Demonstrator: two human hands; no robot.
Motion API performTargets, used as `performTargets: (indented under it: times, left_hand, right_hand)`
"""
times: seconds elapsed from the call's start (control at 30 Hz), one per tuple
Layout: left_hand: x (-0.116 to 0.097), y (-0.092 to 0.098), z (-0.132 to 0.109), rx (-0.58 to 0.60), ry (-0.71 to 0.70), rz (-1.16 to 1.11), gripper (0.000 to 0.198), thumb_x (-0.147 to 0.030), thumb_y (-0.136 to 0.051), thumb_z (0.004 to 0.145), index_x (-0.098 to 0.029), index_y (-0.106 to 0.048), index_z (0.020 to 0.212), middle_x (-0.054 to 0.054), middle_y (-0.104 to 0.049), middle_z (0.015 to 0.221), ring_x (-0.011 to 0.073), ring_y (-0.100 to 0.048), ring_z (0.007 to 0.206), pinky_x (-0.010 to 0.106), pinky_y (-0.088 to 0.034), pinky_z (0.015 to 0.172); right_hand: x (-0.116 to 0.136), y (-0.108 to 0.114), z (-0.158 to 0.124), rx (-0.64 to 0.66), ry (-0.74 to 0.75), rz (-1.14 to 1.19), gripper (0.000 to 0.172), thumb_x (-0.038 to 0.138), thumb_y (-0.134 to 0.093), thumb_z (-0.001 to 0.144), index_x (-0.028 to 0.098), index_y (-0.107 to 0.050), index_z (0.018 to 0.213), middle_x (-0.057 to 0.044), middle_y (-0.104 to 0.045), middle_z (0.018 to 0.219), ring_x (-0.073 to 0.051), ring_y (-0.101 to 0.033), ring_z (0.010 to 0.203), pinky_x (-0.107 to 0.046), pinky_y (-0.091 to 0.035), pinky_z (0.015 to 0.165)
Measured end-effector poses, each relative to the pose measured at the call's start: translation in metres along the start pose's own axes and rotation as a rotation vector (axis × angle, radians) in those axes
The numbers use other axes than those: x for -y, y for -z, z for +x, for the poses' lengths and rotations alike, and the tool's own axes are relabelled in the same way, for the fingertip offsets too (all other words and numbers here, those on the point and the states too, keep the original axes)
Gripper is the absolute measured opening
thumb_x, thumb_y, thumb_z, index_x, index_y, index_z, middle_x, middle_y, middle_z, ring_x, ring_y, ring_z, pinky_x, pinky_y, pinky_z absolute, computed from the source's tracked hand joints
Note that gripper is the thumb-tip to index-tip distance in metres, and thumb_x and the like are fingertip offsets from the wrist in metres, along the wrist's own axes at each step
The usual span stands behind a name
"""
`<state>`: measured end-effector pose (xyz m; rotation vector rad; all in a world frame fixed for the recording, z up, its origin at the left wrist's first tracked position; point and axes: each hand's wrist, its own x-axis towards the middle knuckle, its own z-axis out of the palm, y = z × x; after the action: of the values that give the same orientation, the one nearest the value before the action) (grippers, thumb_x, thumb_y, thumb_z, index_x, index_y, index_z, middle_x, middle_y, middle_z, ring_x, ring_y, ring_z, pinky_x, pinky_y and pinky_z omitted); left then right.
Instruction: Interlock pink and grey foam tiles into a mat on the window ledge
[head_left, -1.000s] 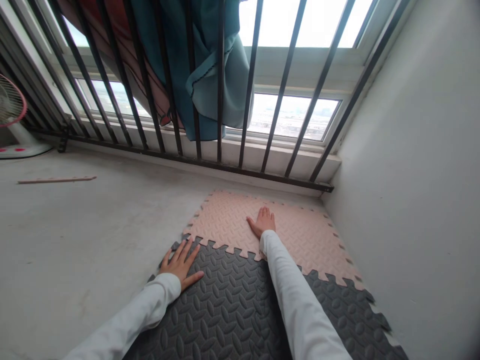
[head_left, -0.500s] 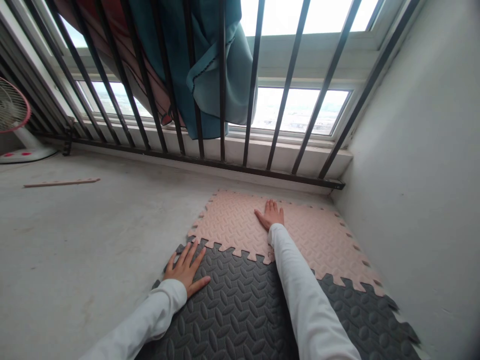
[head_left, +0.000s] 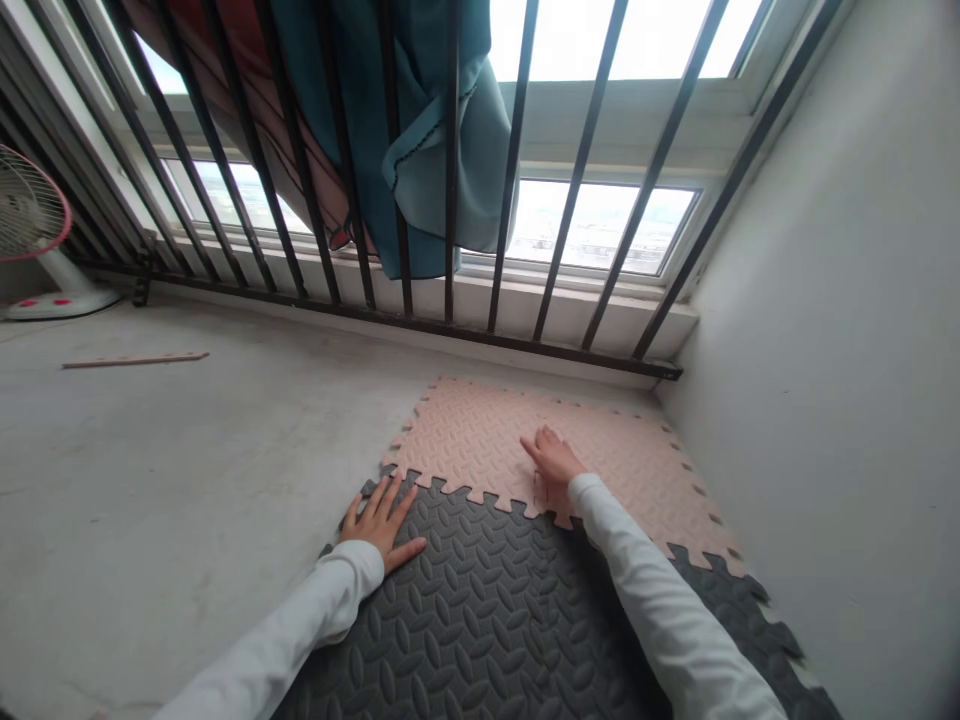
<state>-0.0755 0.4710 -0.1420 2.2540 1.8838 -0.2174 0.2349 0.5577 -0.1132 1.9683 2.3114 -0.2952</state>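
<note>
My left hand (head_left: 381, 525) lies flat with its fingers spread on a dark grey foam mat (head_left: 465, 600), close to the jagged seam. Its fingertips reach the edge of the pink foam mat (head_left: 472, 430). Over the middle of the pink mats is my right hand (head_left: 553, 458), holding nothing, fingers loosely bent and thumb apart. Whether it touches the foam is hard to tell. Pink and grey pieces interlock by their teeth along the seam. My right sleeve hides part of that seam and of the grey mats.
Dark metal railing (head_left: 450, 325) runs across the back, with blue cloth (head_left: 427, 200) hanging behind it before the windows. A white wall (head_left: 840, 400) borders the mats on the right. A thin strip (head_left: 135, 361) and a pink-rimmed fan (head_left: 34, 215) are on the floor at left.
My right hand has drawn back towards me and slightly right, its fingers going from flat and spread to bent. My left hand stays on the grey mat; the view has shifted slightly.
</note>
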Motion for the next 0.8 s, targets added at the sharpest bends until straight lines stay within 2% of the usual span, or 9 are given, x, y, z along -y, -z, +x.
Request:
performTargets:
  times: [0.07, 0.17, 0.3, 0.43, 0.57, 0.7, 0.8]
  left_hand:
    - [0.000, -0.001, 0.001, -0.006, 0.006, -0.002, 0.075, -0.069, -0.028, 0.066, -0.033, -0.015, 0.130, -0.001, -0.004, 0.142, 0.0233, -0.003, 0.129, 0.050, -0.007, 0.100]
    - [0.001, -0.002, 0.001, -0.028, 0.008, -0.009, 0.074, -0.068, -0.029, 0.066, -0.032, -0.017, 0.130, -0.002, -0.005, 0.142, 0.0227, -0.004, 0.129, 0.049, -0.008, 0.101]
    - [-0.001, 0.004, 0.000, -0.013, 0.022, -0.008, 0.073, -0.066, -0.030, 0.067, -0.032, -0.019, 0.130, -0.002, -0.007, 0.142, 0.0214, -0.005, 0.129, 0.047, -0.010, 0.101]
    - [-0.003, 0.008, -0.002, -0.033, 0.004, 0.011, 0.072, -0.066, -0.029, 0.067, -0.032, -0.020, 0.130, -0.002, -0.008, 0.142, 0.0216, -0.006, 0.129, 0.047, -0.011, 0.101]
    - [-0.002, 0.005, -0.001, -0.029, 0.008, 0.033, 0.073, -0.068, -0.027, 0.067, -0.032, -0.019, 0.130, -0.001, -0.009, 0.142, 0.0221, -0.007, 0.129, 0.048, -0.011, 0.100]
    - [0.000, 0.005, 0.002, -0.032, 0.007, 0.034, 0.075, -0.070, -0.026, 0.065, -0.034, -0.016, 0.131, -0.001, -0.009, 0.142, 0.0224, -0.008, 0.129, 0.048, -0.011, 0.101]
    - [-0.002, 0.012, 0.004, -0.014, 0.007, 0.025, 0.073, -0.069, -0.026, 0.066, -0.035, -0.017, 0.130, -0.001, -0.015, 0.141, 0.0228, -0.011, 0.128, 0.048, -0.015, 0.100]
  right_hand:
    - [0.010, -0.009, -0.028, 0.011, 0.048, -0.010, 0.055, 0.046, -0.023, 0.082, 0.017, -0.028, 0.129, -0.015, -0.022, 0.137, -0.026, -0.013, 0.127, -0.045, -0.015, 0.099]
    - [0.024, -0.019, -0.053, -0.045, 0.006, 0.015, 0.073, 0.057, -0.016, 0.078, 0.006, -0.022, 0.130, -0.017, -0.020, 0.138, -0.025, -0.013, 0.127, -0.041, -0.010, 0.102]
    - [0.031, -0.020, -0.055, -0.042, -0.045, 0.026, 0.084, 0.063, -0.012, 0.075, 0.002, -0.017, 0.131, -0.016, -0.014, 0.139, -0.024, -0.008, 0.128, -0.038, -0.002, 0.104]
    - [0.035, -0.009, -0.056, 0.076, -0.090, 0.056, 0.086, 0.065, -0.015, 0.074, 0.001, -0.012, 0.131, -0.016, -0.006, 0.140, -0.025, -0.004, 0.128, -0.039, -0.005, 0.103]
    - [0.049, -0.010, -0.075, 0.123, -0.070, 0.140, 0.085, 0.065, -0.012, 0.073, 0.002, -0.021, 0.130, -0.021, -0.016, 0.137, -0.028, -0.012, 0.127, -0.039, -0.010, 0.102]
    - [0.068, -0.024, -0.091, 0.066, -0.131, 0.107, 0.101, 0.077, -0.022, 0.060, 0.007, -0.015, 0.132, -0.023, -0.009, 0.138, -0.035, 0.000, 0.126, -0.046, -0.004, 0.100]
    - [0.072, -0.024, -0.092, 0.115, -0.163, 0.085, 0.108, 0.081, -0.025, 0.054, 0.006, -0.013, 0.132, -0.025, -0.008, 0.138, -0.039, 0.000, 0.125, -0.048, -0.003, 0.099]
